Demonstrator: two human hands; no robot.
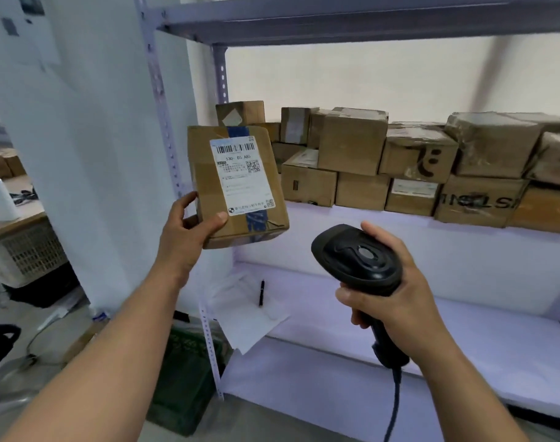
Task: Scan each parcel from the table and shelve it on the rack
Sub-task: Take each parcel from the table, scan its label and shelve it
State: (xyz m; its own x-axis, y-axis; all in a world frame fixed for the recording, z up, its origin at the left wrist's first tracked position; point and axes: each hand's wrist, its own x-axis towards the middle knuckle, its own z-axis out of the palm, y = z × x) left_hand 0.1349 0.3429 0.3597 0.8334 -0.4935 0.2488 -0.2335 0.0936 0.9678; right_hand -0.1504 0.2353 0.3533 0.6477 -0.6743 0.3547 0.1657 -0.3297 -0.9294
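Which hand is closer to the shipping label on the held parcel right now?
Left. The left hand grips the parcel, thumb at the lower corner of the shipping label; the right hand holds the barcode scanner below and right of it, not touching.

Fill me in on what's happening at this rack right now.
A person holds a brown cardboard parcel with a white shipping label up in the left hand, label facing the camera. The right hand grips a black handheld barcode scanner, lower and to the right of the parcel. The parcel is not yet shelved; stacked brown cardboard boxes already sit on the pale metal rack behind.
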